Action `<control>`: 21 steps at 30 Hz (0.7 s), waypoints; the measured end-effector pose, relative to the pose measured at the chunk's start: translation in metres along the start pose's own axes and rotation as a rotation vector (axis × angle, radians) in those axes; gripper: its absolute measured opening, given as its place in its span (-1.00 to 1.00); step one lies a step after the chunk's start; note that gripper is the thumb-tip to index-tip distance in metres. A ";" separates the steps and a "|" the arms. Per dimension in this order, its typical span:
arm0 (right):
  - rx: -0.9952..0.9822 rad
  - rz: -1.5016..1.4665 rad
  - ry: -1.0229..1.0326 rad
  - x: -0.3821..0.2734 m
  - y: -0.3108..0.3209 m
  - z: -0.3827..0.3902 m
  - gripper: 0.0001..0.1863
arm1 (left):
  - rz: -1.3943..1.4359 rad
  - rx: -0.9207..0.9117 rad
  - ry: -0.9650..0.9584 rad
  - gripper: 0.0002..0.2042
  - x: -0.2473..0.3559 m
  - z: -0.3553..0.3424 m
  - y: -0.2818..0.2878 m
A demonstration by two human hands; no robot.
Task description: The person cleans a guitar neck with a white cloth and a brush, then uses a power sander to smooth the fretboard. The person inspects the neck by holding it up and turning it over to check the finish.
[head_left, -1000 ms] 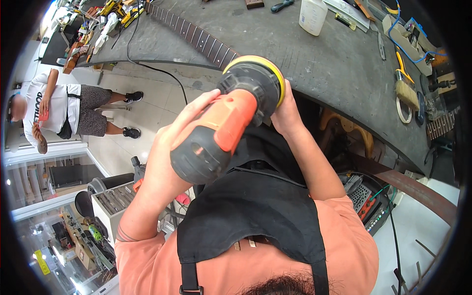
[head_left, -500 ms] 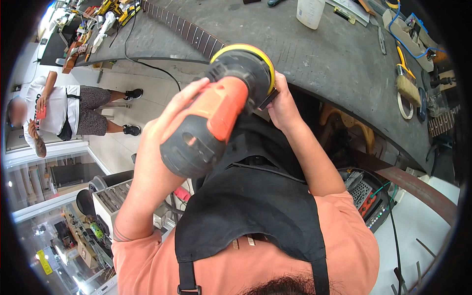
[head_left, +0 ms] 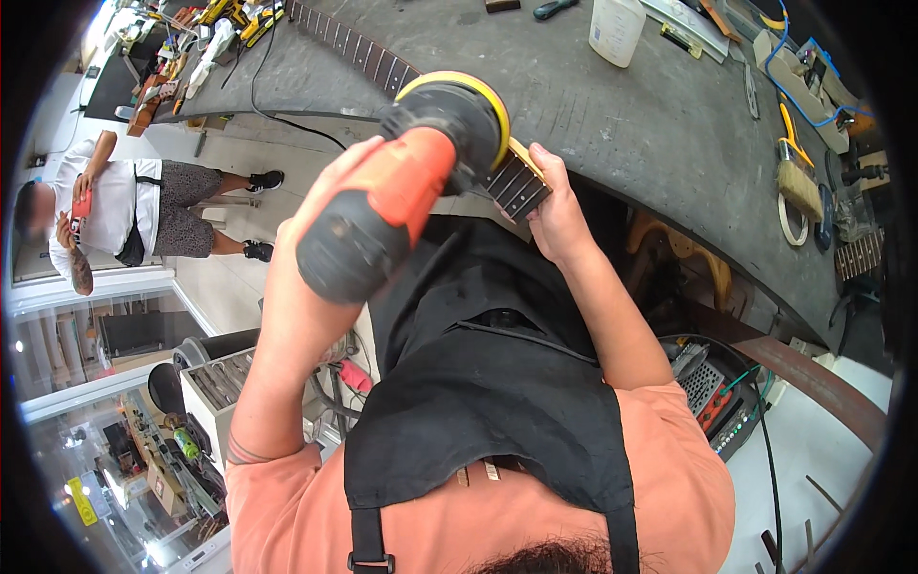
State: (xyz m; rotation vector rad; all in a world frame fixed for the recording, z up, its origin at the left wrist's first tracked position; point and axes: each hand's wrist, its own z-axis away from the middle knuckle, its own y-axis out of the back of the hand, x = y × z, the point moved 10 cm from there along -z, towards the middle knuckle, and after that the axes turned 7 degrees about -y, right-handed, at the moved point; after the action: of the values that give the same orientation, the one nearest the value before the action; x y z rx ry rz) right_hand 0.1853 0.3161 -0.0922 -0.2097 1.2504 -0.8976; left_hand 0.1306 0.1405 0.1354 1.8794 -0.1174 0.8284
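My left hand is wrapped round the body of an orange and black orbital sander with a yellow-rimmed pad. The pad lies over the middle of a guitar neck, and the sander's head hides that part; the exact contact cannot be seen. The neck's dark fretboard with metal frets runs from the bench at the far left toward me. At its near end my right hand grips it by the edge, with the thumb side along the pale wooden side. The fingers beneath are partly hidden.
A grey workbench curves across the far side, bearing a translucent plastic cup, a brush and a tool tray. A black cable hangs off its left edge. Another person stands at left, holding a red object.
The sander has moved left along the neck, with my left hand on it. More of the fretboard's near end now shows beside my right hand, which keeps its hold.
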 end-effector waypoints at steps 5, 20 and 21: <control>-0.001 -0.032 -0.010 0.010 0.006 -0.006 -0.39 | 0.163 -0.001 -0.069 -0.34 -0.003 0.014 -0.012; -0.143 -0.098 0.003 0.008 -0.002 -0.008 -0.33 | 0.231 0.061 0.012 -0.21 -0.065 0.034 -0.011; -0.210 -0.104 0.014 0.005 -0.003 -0.008 -0.32 | 0.074 0.078 -0.015 -0.23 -0.064 0.023 0.002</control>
State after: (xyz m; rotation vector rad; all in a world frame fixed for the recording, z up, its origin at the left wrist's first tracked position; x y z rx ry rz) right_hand 0.1771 0.3126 -0.0969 -0.4392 1.3566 -0.8568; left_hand 0.0922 0.1024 0.0933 1.9652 -0.1673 0.8804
